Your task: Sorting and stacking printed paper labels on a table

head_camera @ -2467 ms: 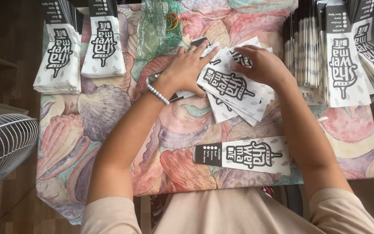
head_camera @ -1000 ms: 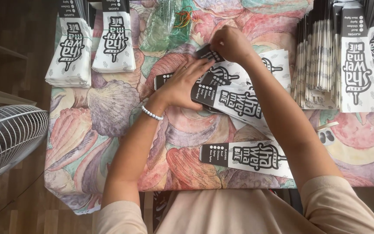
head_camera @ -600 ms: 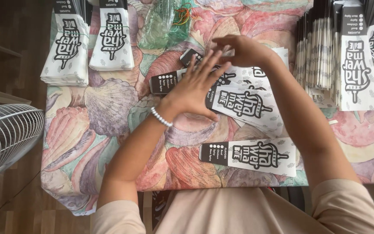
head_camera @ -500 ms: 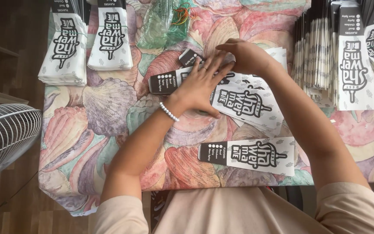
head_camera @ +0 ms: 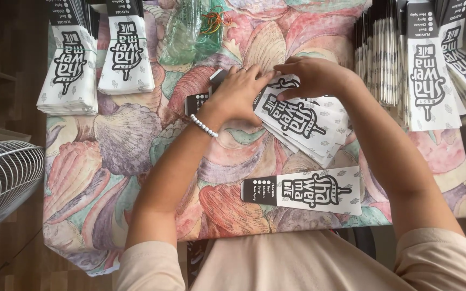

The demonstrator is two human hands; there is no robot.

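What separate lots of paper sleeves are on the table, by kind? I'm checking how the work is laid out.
Banded bundles, far left: 2
Loose pile under both hands: 1
Single sleeve near the table edge: 1
Standing rows, far right: 1
Total: 5 lots

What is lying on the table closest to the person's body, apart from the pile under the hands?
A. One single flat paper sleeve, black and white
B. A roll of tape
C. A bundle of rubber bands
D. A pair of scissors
A. One flat black and white paper sleeve lies alone near the table's front edge, apart from the pile of sleeves that the left hand and right hand press on.
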